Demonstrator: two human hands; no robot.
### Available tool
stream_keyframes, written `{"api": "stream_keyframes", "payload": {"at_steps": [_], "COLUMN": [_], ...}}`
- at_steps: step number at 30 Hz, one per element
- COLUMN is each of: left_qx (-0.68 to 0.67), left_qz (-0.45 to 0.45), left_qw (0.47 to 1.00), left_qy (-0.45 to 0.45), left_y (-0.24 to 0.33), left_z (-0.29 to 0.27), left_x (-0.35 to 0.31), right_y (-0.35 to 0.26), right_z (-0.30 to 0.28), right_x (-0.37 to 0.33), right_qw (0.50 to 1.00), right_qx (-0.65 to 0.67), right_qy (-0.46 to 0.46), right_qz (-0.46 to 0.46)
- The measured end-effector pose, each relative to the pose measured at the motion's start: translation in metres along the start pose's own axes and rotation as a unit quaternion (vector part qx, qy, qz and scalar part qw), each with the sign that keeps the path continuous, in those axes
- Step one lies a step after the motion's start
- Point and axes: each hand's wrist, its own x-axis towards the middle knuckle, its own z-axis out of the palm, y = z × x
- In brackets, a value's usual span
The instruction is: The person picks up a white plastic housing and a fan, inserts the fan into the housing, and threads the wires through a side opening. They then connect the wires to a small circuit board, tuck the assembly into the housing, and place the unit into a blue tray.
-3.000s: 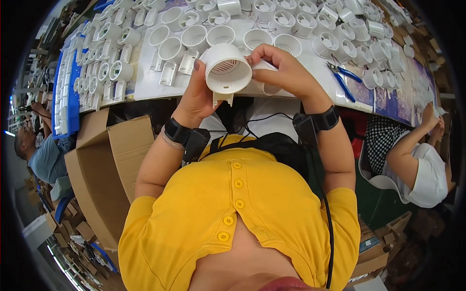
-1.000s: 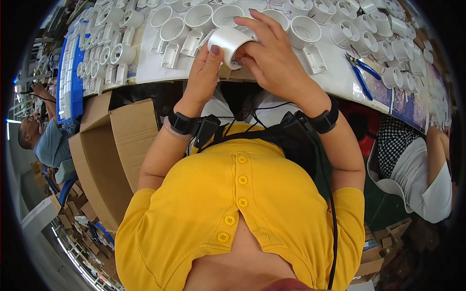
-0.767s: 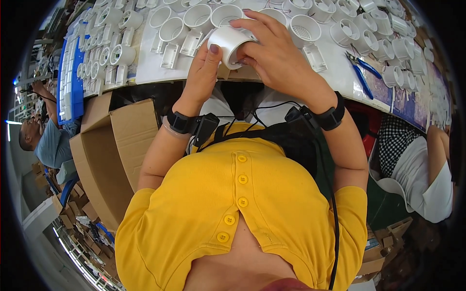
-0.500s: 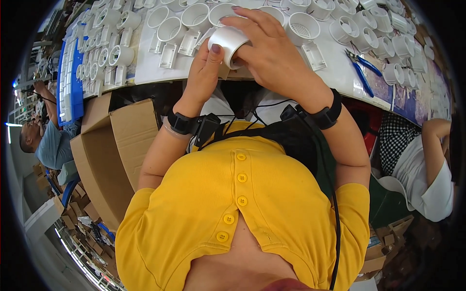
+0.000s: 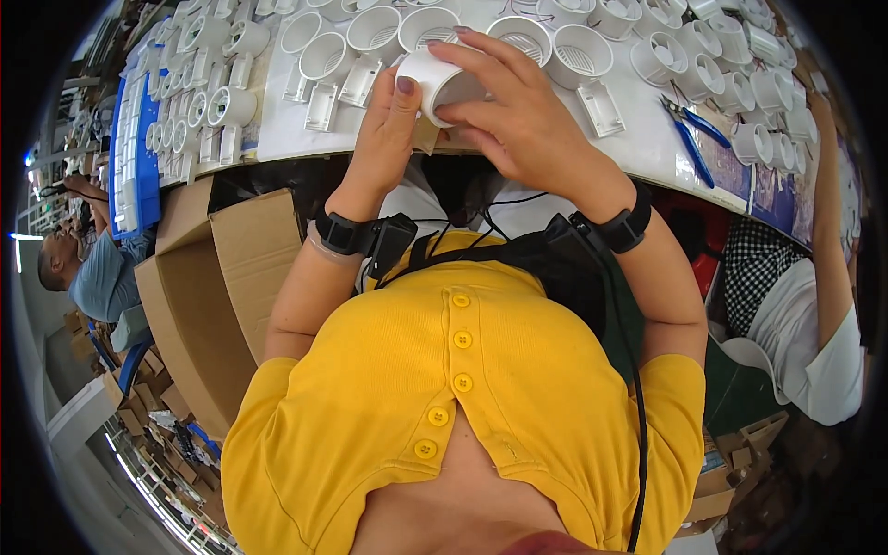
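Both my hands hold one white round plastic fan housing (image 5: 440,81) over the near edge of the white table (image 5: 647,153). My left hand (image 5: 387,129) grips its left side, with the thumb on its wall. My right hand (image 5: 516,109) covers its top and right side, fingers spread across it. The housing is tilted on its side, and its grille face is hidden by my fingers. A small brown piece under it shows between my hands.
Rows of several white round housings (image 5: 578,54) with flat bases fill the table beyond my hands. Blue-handled pliers (image 5: 689,134) lie to the right. An open cardboard box (image 5: 217,277) stands at my left. A person sits at far left (image 5: 88,268), another at right (image 5: 805,305).
Three seconds ago the housing faced me, grille up, held lower. It has since been turned on its side and moved up toward the table, my right hand closing over it.
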Motion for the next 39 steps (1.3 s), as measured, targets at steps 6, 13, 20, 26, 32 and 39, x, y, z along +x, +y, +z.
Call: {"api": "stream_keyframes", "payload": {"at_steps": [6,13,20,26,32,39], "left_qx": [-0.017,-0.045,-0.076,-0.083,-0.080,-0.083], "left_qz": [0.026,0.011,0.013,0.024,0.036,0.017], "left_qw": [0.997,0.994,0.991,0.991,0.990,0.989], "left_qy": [-0.072,-0.096,-0.113,-0.104,-0.114,-0.117], "left_y": [0.007,-0.001,-0.009,-0.011,-0.013,-0.011], "left_z": [-0.002,-0.004,-0.008,-0.005,-0.009,-0.010], "left_x": [-0.005,-0.005,-0.006,-0.007,-0.006,-0.007], "right_y": [0.004,0.006,0.019,0.014,0.012,0.018], "right_z": [-0.006,-0.006,-0.005,-0.010,-0.014,-0.013], "right_x": [0.002,0.003,-0.002,-0.001,0.009,0.010], "right_qw": [0.999,0.999,0.999,1.000,1.000,0.999], "right_qx": [-0.023,-0.008,0.026,0.025,0.014,0.022], "right_qy": [0.040,0.030,0.022,0.010,-0.009,-0.007], "right_qz": [0.022,0.023,0.009,0.001,-0.022,-0.033]}}
